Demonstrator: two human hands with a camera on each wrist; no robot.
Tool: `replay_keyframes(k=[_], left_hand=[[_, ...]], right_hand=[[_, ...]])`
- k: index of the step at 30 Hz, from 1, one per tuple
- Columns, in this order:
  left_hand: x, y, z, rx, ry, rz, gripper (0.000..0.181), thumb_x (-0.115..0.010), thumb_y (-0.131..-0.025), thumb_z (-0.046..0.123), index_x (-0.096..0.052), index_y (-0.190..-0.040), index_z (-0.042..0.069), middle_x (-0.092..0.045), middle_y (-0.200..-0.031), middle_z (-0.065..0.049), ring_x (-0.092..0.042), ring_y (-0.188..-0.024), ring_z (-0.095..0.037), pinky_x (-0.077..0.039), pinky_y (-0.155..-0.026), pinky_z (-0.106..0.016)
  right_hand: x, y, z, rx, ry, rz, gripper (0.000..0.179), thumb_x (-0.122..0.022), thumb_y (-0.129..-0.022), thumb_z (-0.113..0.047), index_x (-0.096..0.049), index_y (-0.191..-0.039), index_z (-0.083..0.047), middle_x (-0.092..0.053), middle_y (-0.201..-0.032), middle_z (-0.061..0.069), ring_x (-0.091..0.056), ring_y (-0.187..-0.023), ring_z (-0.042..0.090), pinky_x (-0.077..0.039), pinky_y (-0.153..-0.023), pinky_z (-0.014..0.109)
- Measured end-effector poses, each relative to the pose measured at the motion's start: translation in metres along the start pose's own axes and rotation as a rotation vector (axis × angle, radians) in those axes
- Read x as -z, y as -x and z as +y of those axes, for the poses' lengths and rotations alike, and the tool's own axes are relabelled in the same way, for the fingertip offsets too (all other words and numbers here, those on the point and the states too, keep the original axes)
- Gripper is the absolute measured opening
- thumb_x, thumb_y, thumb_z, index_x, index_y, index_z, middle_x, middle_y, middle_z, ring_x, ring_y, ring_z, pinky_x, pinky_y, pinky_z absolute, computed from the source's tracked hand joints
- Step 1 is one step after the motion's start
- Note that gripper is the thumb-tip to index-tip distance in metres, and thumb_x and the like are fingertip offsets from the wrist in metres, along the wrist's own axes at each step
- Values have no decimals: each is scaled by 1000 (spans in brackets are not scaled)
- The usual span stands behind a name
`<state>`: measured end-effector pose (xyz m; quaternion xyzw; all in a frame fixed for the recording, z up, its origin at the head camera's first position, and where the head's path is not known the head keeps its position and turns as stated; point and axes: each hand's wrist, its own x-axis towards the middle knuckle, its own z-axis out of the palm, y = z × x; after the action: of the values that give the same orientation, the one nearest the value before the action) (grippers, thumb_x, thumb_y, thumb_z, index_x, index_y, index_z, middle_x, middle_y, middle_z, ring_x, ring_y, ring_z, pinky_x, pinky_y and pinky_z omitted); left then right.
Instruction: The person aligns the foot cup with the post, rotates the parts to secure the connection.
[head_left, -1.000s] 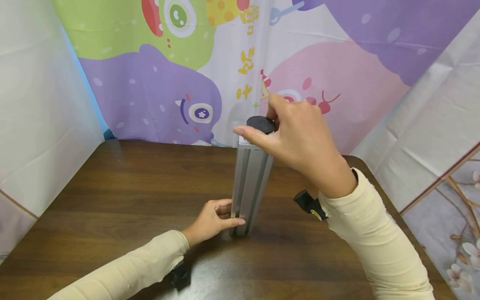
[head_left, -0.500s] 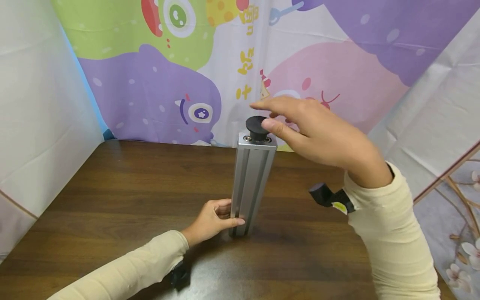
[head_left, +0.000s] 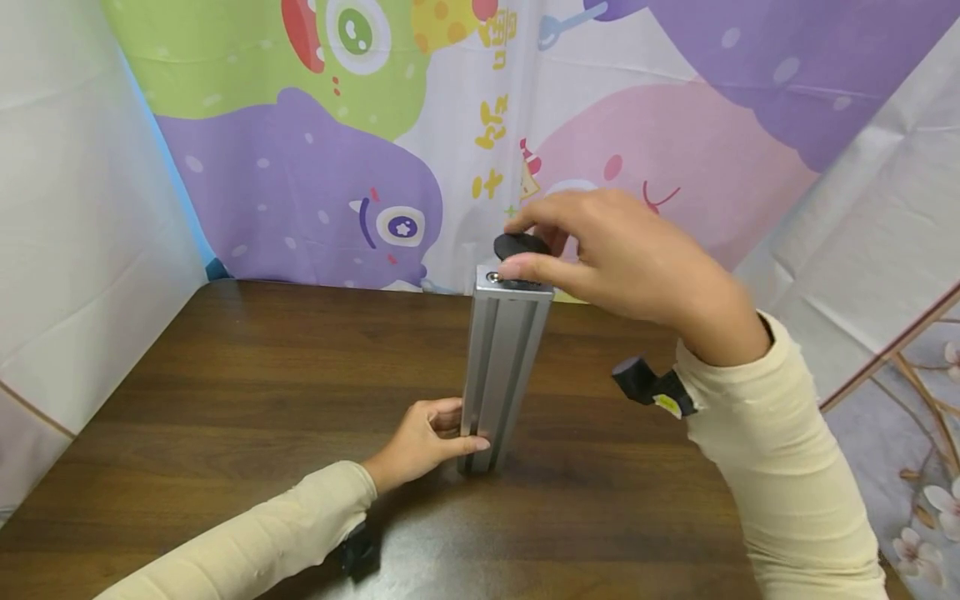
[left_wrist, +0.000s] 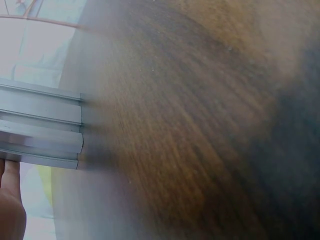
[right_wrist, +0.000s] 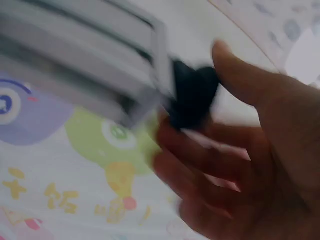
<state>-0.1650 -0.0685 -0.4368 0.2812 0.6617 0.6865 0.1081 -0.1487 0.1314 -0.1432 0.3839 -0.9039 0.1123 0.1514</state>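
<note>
A grey aluminium profile (head_left: 506, 358) stands upright on the brown table, with grooves along its sides. From its top end rises a black round foot (head_left: 517, 244), a wide disc on a narrower neck. My right hand (head_left: 630, 258) curls its thumb and fingers round this foot, its thumb low at the near side. Blurred in the right wrist view, the black foot (right_wrist: 192, 95) lies between thumb and fingers. Low down, my left hand (head_left: 420, 446) grips the profile between thumb and fingers. The left wrist view shows the bottom end of the profile (left_wrist: 40, 127) at the tabletop.
The wooden table (head_left: 262, 375) spreads out around the profile. Behind it hangs a cartoon-printed curtain (head_left: 300, 183), and a white sheet (head_left: 67, 167) hangs at the left.
My right hand drew back from the black foot, its fingers straightening over it, then came down and curled round it again. The left hand and the profile have stayed in place.
</note>
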Motion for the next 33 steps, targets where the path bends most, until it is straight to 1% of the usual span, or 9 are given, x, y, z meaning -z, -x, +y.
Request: replay_keyframes(k=[2,4,8,13,19,23,27,30,33], left_hand=[[0,0,1,4,4,2,42,-75,-80,-1,-59,-116,-14,-68,-101,-27,-70,-91,-17,-57,-79,-29],[0,0,1,2,3,1,42,-75,-80,-1,-59,-116,-14,-68,-101,-28,-70,-91,-17,-57,-80,-30],[0,0,0,-12,3,-3,42,-75,-80,0,-59,-116,-14,-68,-101,-27,-70,-91,-18,-57,-80,-30],[0,0,-1,-24,-17,2,42,-76,-80,2,-60,-116,-13,-69,-100,-26,-70,-91,-18,-57,-80,-29],[0,0,1,-7,-19,-2,41,-76,-80,2,-60,-115,-12,-69,-100,-25,-70,-91,-17,-57,-80,-30],[0,0,2,-2,-14,2,41,-76,-80,1,-60,-115,-12,-69,-100,-26,-70,-91,-17,-57,-79,-30],[0,0,0,-6,-8,5,41,-76,-80,0,-60,-115,-13,-69,-100,-26,-70,-91,-17,-57,-79,-29],[1,0,-1,-11,-10,5,41,-75,-80,0,-60,-115,-14,-68,-100,-27,-70,-91,-16,-57,-79,-29],[1,1,-1,-10,-5,5,41,-75,-80,-1,-60,-115,-14,-68,-100,-27,-70,-90,-16,-57,-80,-30]], right_hand=[[-8,-2,-9,-100,106,101,40,-65,-88,-49,-62,-88,-9,-58,-71,2,-53,-65,18,-44,-57,32],[-16,-3,-15,-167,209,193,51,-64,-84,-58,-52,-76,-9,-45,-61,2,-43,-55,20,-36,-47,32],[-24,-4,-21,-223,321,288,60,-62,-81,-66,-45,-71,-9,-38,-57,3,-37,-49,22,-30,-40,33],[-23,-5,-22,-269,308,263,61,-61,-81,-68,-52,-75,-8,-46,-58,6,-44,-50,27,-36,-41,35],[-14,-1,-21,-306,256,157,56,-57,-85,-65,-56,-81,-10,-58,-69,5,-55,-62,28,-45,-57,42],[-1,4,-14,-204,122,57,41,-55,-94,-51,-64,-102,-12,-70,-92,1,-64,-79,19,-50,-72,39],[12,8,4,74,-48,-94,37,-51,-101,-22,-53,-136,-10,-59,-133,3,-57,-118,18,-45,-100,39],[16,7,15,239,-117,-170,42,-47,-100,-5,-47,-142,-10,-48,-144,3,-41,-135,19,-33,-112,39],[16,6,16,268,-127,-185,44,-49,-97,1,-51,-139,-12,-50,-142,2,-42,-133,19,-33,-112,38]])
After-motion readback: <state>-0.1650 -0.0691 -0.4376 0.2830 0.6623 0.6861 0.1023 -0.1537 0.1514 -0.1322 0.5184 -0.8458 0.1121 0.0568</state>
